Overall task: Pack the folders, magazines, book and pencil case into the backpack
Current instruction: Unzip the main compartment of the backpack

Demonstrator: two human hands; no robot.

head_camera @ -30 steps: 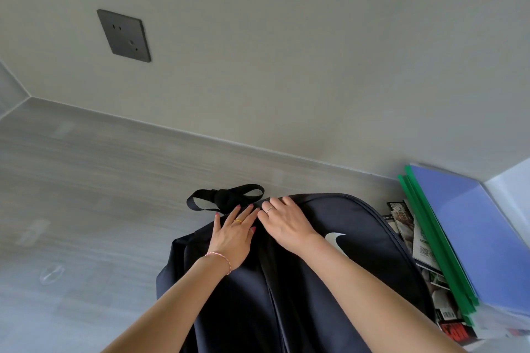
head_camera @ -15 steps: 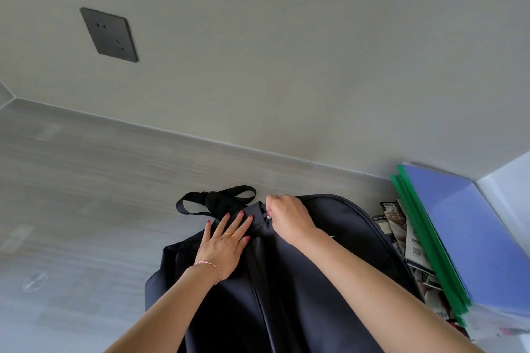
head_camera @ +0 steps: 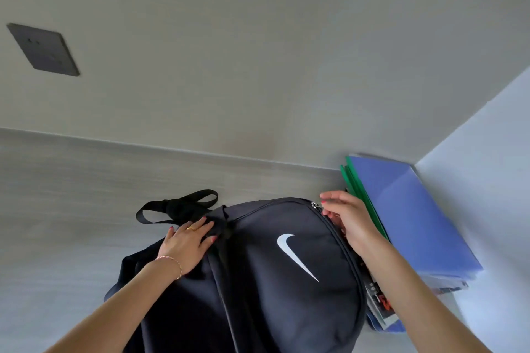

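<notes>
A dark navy backpack (head_camera: 266, 272) with a white swoosh lies on the grey wood-grain desk, its black top handle (head_camera: 177, 206) pointing away from me. My left hand (head_camera: 187, 243) presses flat on the fabric near the top left of the bag. My right hand (head_camera: 347, 223) pinches the silver zipper pull (head_camera: 316, 205) at the bag's upper right edge. To the right lie a blue folder (head_camera: 413, 221) on a green folder (head_camera: 355, 189), with magazines (head_camera: 381, 306) partly showing under my right forearm. No book or pencil case is in view.
The desk (head_camera: 71, 209) meets a beige wall with a dark socket plate (head_camera: 43, 50) at upper left. A pale side wall (head_camera: 487, 180) closes the right, just behind the folders.
My right hand has drawn the zipper pull from the top middle of the backpack around to its upper right edge. The left hand stayed near the handle. The view shifted right.
</notes>
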